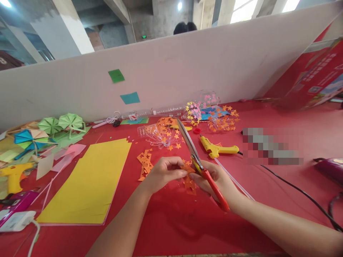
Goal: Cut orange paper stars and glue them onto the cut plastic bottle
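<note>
My left hand (163, 173) is closed in a pinch on a piece of orange paper (189, 185) with star-shaped cut-outs. A pair of scissors (189, 141) with red handles rests in my right hand (226, 180), its blades pointing up and away from me. The right fingertips are close to the same paper; I cannot tell if they touch it. Left of my left hand lie more orange paper scraps (145, 165) with star holes. Just beyond are small orange stars (178, 146) and clear plastic strips (160, 141) carrying orange stars.
A yellow glue gun (218, 149) lies to the right, its black cord trailing away. Yellow paper sheets (99, 178) are stacked at left, near another yellow glue gun (14, 175) and folded paper umbrellas (71, 121). A white partition (160, 78) stands behind the red table (171, 232).
</note>
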Tool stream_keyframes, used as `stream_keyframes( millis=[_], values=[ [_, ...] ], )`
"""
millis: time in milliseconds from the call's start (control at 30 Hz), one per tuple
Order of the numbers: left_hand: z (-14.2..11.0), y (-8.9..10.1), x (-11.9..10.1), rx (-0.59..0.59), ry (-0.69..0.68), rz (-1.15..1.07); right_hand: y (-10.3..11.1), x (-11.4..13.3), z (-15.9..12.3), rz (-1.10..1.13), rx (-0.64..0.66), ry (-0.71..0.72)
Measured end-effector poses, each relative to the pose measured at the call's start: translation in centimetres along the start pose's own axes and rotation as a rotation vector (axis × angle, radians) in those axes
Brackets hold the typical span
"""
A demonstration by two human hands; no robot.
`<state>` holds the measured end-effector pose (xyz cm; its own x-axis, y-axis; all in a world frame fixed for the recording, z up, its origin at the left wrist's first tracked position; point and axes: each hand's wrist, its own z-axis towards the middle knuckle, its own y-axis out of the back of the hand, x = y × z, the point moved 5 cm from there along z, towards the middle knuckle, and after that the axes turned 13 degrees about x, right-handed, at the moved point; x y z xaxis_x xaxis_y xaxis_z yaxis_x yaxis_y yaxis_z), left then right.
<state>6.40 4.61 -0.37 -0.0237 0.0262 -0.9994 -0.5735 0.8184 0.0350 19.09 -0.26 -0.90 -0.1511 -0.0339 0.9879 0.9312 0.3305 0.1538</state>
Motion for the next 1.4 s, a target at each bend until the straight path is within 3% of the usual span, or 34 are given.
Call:
stream_keyframes(
  millis=[200,367,433,567,767,867,1133,1233,1400],
  values=[
    [-0.7,2.3,-0.5,-0.284,-0.176,-0.169,-0.1,-0.1,-0.1,0.060,0.004,-0.018],
    [-1.8,4.4,-1.7,-0.431,-0.293,-0.252,-1.6,-0.2,-0.2,0.119,0.341,-0.046],
    [-1.9,4.7,-1.9,-0.439,-0.313,-0.242,-1.8,-0.3,-0.2,0.081,0.390,-0.067],
    [-1.7,4.4,-1.6,-0.379,-0.270,-0.198,-1.3,-0.7,0.2,-0.008,0.285,-0.060],
    [-0.9,2.0,-0.6,-0.059,-0.023,0.021,-0.4,-0.7,0.5,0.088,0.116,-0.079],
    [-0.6,0.9,-0.3,0.040,0.055,0.150,-0.3,-0.4,0.5,0.125,0.091,-0.077],
    [-0.1,0.3,0.0,0.005,0.014,0.146,-0.2,-0.4,0.6,0.109,0.051,-0.028],
    [-0.3,1.1,-0.3,-0.095,-0.056,0.070,0.0,-0.3,0.6,0.066,0.089,-0.063],
    [-1.7,4.1,-1.0,-0.499,-0.263,-0.041,-0.4,0.2,0.4,-0.178,0.226,-0.066]
  ],
)
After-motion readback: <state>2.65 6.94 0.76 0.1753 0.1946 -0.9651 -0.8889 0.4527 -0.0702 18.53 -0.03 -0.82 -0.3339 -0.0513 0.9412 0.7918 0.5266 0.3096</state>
